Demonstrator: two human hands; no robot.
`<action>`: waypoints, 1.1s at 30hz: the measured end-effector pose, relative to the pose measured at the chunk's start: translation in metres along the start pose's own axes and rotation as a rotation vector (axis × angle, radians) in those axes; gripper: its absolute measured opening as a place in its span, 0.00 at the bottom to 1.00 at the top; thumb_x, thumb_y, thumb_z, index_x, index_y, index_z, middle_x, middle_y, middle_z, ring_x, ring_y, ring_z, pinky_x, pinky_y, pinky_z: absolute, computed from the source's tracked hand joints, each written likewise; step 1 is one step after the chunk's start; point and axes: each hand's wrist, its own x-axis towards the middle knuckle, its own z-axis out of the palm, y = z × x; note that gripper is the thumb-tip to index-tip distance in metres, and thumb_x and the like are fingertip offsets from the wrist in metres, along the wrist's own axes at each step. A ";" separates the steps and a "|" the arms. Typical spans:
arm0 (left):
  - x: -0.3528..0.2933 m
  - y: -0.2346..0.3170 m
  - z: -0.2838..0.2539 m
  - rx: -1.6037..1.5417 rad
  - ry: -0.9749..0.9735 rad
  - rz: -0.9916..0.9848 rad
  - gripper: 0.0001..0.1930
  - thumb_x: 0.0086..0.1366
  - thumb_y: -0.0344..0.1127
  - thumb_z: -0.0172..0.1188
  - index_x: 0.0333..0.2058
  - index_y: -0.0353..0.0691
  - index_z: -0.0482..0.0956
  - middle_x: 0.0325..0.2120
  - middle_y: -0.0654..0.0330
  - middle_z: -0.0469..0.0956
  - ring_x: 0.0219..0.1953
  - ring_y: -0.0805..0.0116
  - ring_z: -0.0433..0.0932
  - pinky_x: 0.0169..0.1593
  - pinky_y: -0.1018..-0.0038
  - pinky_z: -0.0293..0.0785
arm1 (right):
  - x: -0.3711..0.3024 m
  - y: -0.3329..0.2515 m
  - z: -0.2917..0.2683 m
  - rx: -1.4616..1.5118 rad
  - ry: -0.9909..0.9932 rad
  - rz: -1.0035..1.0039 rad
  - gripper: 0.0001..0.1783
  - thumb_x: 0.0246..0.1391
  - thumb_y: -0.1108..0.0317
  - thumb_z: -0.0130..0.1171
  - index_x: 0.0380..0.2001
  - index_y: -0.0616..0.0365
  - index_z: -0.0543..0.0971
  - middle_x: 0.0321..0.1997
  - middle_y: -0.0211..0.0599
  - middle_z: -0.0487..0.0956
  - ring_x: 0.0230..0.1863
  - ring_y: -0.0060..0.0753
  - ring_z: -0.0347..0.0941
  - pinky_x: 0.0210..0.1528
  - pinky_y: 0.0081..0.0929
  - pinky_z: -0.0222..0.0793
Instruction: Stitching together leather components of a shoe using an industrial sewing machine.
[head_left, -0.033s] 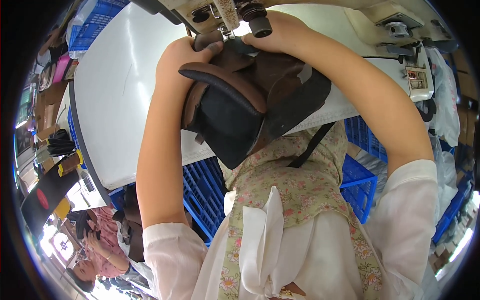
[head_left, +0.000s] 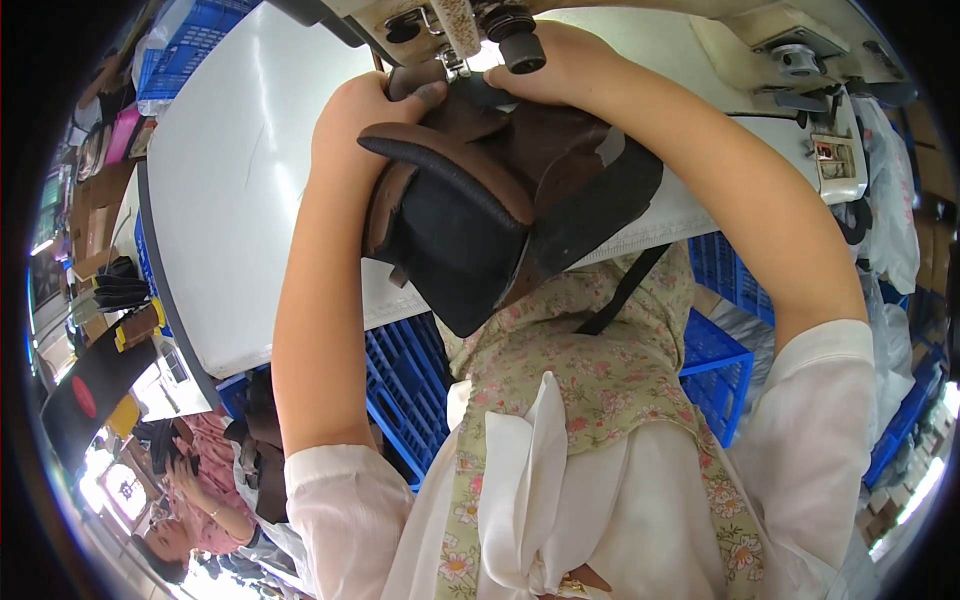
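Shoe upper (head_left: 500, 210) gripped by both raised hands.

White counter (head_left: 230, 200) occupies the upper left and carries a cream industrial sewing machine (head_left: 780, 50) along its far edge. Blue plastic crates (head_left: 400, 390) stand beneath and right of the counter, with another at top left. Cardboard boxes (head_left: 90, 210) line the left side. Bright daylight enters at lower left, where another person (head_left: 200, 500) sits.

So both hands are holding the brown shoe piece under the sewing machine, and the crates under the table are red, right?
Not quite. The head view shows the crates are blue, not red. Both the left hand and right hand do hold the brown shoe piece at the sewing machine.
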 end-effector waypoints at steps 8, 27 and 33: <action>0.004 -0.006 0.004 -0.014 -0.010 -0.012 0.29 0.54 0.59 0.67 0.39 0.35 0.85 0.31 0.52 0.85 0.36 0.60 0.83 0.44 0.68 0.76 | 0.002 0.004 0.002 0.008 -0.027 -0.017 0.26 0.47 0.42 0.63 0.31 0.57 0.83 0.30 0.45 0.83 0.35 0.47 0.81 0.40 0.39 0.74; 0.007 -0.003 0.001 -0.051 -0.053 -0.014 0.29 0.54 0.57 0.67 0.40 0.32 0.85 0.32 0.49 0.85 0.37 0.58 0.84 0.44 0.67 0.76 | -0.021 -0.025 -0.011 -0.127 0.025 0.002 0.21 0.53 0.48 0.59 0.35 0.55 0.86 0.34 0.41 0.85 0.39 0.45 0.82 0.42 0.40 0.77; 0.008 -0.004 0.002 -0.071 -0.046 -0.010 0.28 0.54 0.55 0.68 0.39 0.31 0.85 0.31 0.51 0.85 0.36 0.60 0.84 0.43 0.69 0.76 | -0.019 -0.028 -0.012 -0.158 -0.008 0.032 0.22 0.53 0.47 0.60 0.35 0.56 0.86 0.34 0.41 0.85 0.39 0.45 0.83 0.42 0.40 0.77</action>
